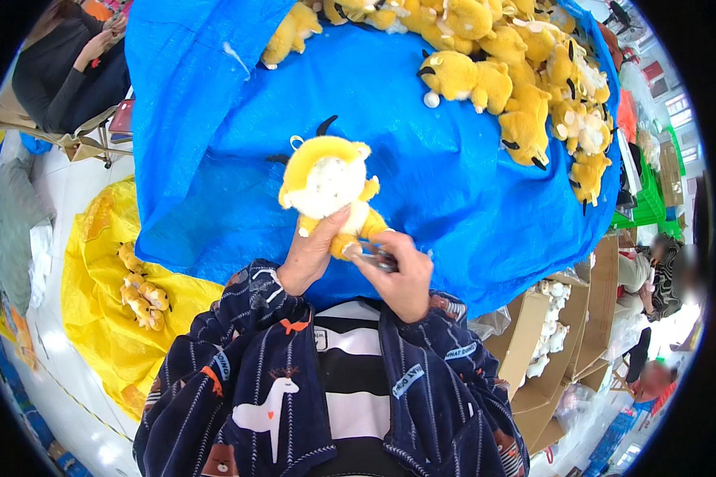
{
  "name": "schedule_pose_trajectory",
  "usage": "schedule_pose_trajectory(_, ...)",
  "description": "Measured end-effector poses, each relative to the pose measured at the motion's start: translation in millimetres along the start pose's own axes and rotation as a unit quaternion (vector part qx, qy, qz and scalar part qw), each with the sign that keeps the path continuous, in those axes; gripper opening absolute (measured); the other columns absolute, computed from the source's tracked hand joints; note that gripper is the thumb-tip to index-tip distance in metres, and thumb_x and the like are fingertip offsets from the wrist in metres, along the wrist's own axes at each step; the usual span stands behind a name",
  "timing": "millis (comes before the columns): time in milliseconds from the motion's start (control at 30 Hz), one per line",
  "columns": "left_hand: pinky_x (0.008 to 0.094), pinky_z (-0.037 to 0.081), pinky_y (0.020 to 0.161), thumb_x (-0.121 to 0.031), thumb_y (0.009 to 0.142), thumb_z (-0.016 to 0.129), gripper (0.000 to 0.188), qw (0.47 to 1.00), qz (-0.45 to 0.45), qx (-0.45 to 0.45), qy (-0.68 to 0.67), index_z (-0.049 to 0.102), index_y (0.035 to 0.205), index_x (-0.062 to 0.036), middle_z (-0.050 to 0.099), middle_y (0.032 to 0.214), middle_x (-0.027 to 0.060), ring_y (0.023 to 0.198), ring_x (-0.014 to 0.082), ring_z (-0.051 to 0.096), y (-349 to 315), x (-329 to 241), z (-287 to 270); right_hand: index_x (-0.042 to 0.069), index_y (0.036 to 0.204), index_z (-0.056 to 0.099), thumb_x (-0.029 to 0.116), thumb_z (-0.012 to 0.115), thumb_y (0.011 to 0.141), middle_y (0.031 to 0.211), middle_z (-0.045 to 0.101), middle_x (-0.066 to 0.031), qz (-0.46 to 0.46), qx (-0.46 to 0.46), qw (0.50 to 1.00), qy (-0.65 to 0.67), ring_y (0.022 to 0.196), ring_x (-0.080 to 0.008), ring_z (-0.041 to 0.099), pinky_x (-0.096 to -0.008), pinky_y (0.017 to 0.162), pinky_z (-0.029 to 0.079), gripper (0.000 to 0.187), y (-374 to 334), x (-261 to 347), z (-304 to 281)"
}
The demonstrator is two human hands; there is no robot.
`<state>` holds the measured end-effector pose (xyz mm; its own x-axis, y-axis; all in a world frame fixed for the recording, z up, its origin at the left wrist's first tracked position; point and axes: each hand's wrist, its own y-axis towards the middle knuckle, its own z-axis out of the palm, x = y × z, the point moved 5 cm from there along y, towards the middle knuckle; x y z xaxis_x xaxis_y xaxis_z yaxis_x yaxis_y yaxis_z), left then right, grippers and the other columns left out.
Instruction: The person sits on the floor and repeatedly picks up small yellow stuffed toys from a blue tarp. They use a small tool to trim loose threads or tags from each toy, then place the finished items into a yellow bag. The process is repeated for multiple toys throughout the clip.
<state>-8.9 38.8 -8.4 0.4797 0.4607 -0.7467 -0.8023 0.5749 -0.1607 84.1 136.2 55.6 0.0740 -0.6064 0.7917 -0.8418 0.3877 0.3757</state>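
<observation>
A yellow plush toy (324, 172) with a white face, black horns and a small loop on its head is held up in front of me. My left hand (305, 256) is closed round its lower body, the thumb on its white belly. My right hand (404, 278) is at the toy's foot, its fingers closed on a small dark metal tool (383, 259). Most of that tool is hidden by the fingers, so its exact kind does not show. Beneath the toy spreads a blue tarp (247, 187).
Many similar yellow plush toys (525, 111) are heaped at the tarp's far right. On the left, several more toys (143, 298) lie on a yellow sheet (95, 278). Cardboard boxes (525, 322) with white plush pieces stand at right. A seated person (64, 75) is at far left.
</observation>
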Motion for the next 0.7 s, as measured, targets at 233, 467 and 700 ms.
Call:
schedule_pose_trajectory(233,0.0295,0.044,0.089,-0.015,0.089,0.056,0.044,0.996,-0.048,0.018,-0.068,0.040,0.128,-0.0050,0.051,0.121,0.0058,0.107,0.0157,0.053,-0.4,6.8,-8.9,0.004,0.104,0.058,0.004,0.071,0.066,0.081,0.061,-0.0129,-0.089,-0.011,0.993,-0.080,0.067,-0.0224,0.063,-0.0274,0.053,0.048,0.040,6.0,-7.0,-1.5)
schedule_pose_trajectory(467,0.0305,0.046,0.088,-0.017,0.089,0.056,0.042,0.989,-0.111,0.030,-0.097,0.042,0.126,-0.0049,0.053,0.118,0.0067,0.105,0.0166,0.054,-0.1,-5.5,-16.1,0.006,0.114,0.056,0.006,0.068,0.069,0.074,0.057,-0.0048,-0.224,0.158,0.958,-0.087,0.054,-0.0146,0.056,-0.0250,0.048,0.045,0.047,11.5,8.8,-6.3)
schedule_pose_trajectory(700,0.0319,0.045,0.090,-0.008,0.082,0.063,0.054,0.987,-0.110,0.091,0.073,0.037,0.129,-0.0015,0.053,0.116,0.0088,0.107,0.0198,0.053,-9.4,0.1,-14.1,0.007,0.118,0.043,0.023,0.060,0.085,0.081,0.056,-0.0029,0.392,0.147,0.782,0.462,0.052,-0.0049,0.046,-0.0175,0.037,0.029,0.040,-10.8,-29.4,22.7)
